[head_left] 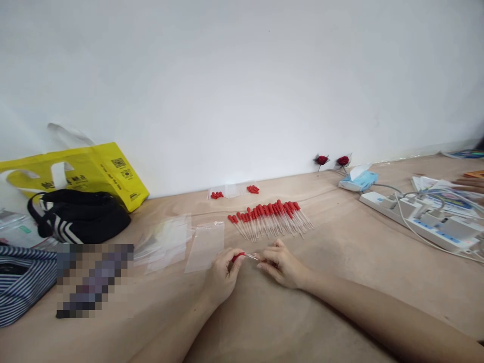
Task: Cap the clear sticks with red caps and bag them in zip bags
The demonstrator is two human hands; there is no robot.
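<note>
Between my two hands is a dropper with a red rubber bulb and a thin clear tube [249, 256]. My left hand [223, 275] pinches the red bulb [238, 256] between thumb and fingers. Closed around the tube's other end are the fingertips of my right hand [282, 263]; they partly hide its tip. Beyond the hands lies a row of several similar red-topped droppers [270, 214], tubes pointing toward me. Near the wall, loose red bulbs [217, 195] and a second small group of red bulbs [252, 189] rest on or in clear bags; I cannot tell which.
Flat clear zip bags [206, 244] and a pile of clear bags [166, 247] lie left of the droppers. Farther left are a black pouch [94, 214] and a yellow bag [128, 176]. At right are a power strip [416, 222], tissues [359, 179] and another person's hand [471, 184].
</note>
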